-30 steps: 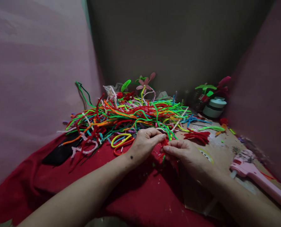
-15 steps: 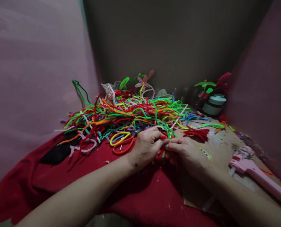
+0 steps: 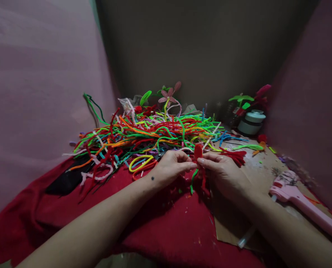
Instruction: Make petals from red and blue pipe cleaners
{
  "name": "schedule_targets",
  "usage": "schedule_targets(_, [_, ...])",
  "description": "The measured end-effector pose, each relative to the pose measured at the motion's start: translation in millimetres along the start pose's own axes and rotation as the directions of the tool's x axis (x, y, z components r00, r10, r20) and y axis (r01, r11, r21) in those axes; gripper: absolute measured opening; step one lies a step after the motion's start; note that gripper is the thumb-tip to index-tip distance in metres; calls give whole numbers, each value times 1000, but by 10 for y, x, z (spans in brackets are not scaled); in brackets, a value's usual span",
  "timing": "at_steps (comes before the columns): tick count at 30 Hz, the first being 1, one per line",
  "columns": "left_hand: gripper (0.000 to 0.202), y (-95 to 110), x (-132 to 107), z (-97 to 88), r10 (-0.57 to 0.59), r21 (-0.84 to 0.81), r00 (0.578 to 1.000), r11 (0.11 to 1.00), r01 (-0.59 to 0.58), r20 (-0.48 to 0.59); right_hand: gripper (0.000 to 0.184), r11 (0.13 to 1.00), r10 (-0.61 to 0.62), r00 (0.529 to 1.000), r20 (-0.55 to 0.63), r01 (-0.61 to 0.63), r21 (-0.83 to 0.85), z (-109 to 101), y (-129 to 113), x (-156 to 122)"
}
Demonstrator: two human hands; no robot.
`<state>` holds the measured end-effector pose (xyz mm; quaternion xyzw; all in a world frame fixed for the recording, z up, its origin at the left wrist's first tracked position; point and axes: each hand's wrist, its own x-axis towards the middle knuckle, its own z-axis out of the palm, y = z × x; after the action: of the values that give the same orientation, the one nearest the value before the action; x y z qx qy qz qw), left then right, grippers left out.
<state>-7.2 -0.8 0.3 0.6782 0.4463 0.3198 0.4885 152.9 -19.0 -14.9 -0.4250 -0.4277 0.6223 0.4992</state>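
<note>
Between my two hands a red pipe-cleaner piece [image 3: 198,151] stands up, folded into a rounded petal-like shape. My left hand [image 3: 173,165] pinches its lower part from the left, thumb and forefinger nearly meeting my other fingers. From the right, my right hand [image 3: 223,169] grips the same piece between thumb and forefinger. A green pipe cleaner [image 3: 193,182] and a red tail [image 3: 203,180] hang below the fingertips. Exactly where these join is hidden by the fingers. Scissors with yellow and orange handles [image 3: 140,163] lie beside my left wrist.
Behind my hands spreads a heap of coloured pipe cleaners [image 3: 149,130]. At right, a pink glue gun [image 3: 294,197] rests by a cardboard sheet [image 3: 227,223]. A lidded jar [image 3: 251,123] stands at back right. A black object [image 3: 68,178] lies left on the red cloth [image 3: 99,230].
The hands have drawn slightly apart, and the rounded red piece now shows upright between them. The green length hanging below is more visible. The view has shifted slightly.
</note>
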Motion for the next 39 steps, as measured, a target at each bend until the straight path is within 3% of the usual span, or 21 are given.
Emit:
schedule_targets(3, [20,-41,-8,23,104,128,994,987,-99,-31,20,1000,7,1000,2,-7,-20,-12,32,15])
schedule_targets(5, [20,-84,-28,51,257,291,962,931,-222,-88,19,998,-6,1000,-24,5,-63,-6,37,2])
schedule_targets(6, [21,-108,-41,67,359,390,928,872,-295,-101,20,996,-21,999,-43,18,-83,0,38,-7])
schedule_targets(9, [23,-164,-74,101,635,632,771,614,-473,-40,25,994,-60,996,-69,53,-99,13,45,-24])
schedule_targets(10, [23,-169,-78,105,674,654,738,570,-498,-26,25,995,-64,996,-70,58,-85,13,50,-23])
schedule_targets(11, [22,-166,-75,104,677,637,735,585,-502,-43,23,997,-60,996,-70,56,-58,11,56,-20])
schedule_targets(13, [16,-135,-57,93,576,466,803,758,-455,-152,19,999,-32,998,-60,34,28,4,65,-6])
schedule_targets(15, [14,-87,-30,81,361,161,903,930,-330,-232,19,993,-18,999,-44,23,112,-2,69,8])
schedule_targets(17, [22,-48,-9,85,156,-105,972,979,-176,-178,19,989,-19,1000,-14,21,145,-6,71,17])
schedule_targets(19, [25,-31,-2,108,41,-217,997,975,-54,-62,17,991,-25,1000,2,24,129,-15,79,22])
schedule_targets(21, [22,-32,-8,139,-13,-224,1000,974,18,24,15,996,-24,1000,3,24,87,-32,95,26])
schedule_targets(25, [17,-41,-29,164,-76,-199,996,976,85,53,12,998,-58,998,-31,58,-2,-64,131,40])
schedule_targets(29, [13,-31,-47,155,-85,-185,992,977,102,94,14,993,-42,998,-54,48,104,-32,117,41])
schedule_targets(35, [17,-122,-15,212,-51,-478,972,864,157,228,17,972,-14,994,-107,39,232,-14,84,59])
schedule_targets(39, [19,-183,6,193,-44,-488,967,857,165,251,15,983,-41,999,-31,46,178,-53,87,83])
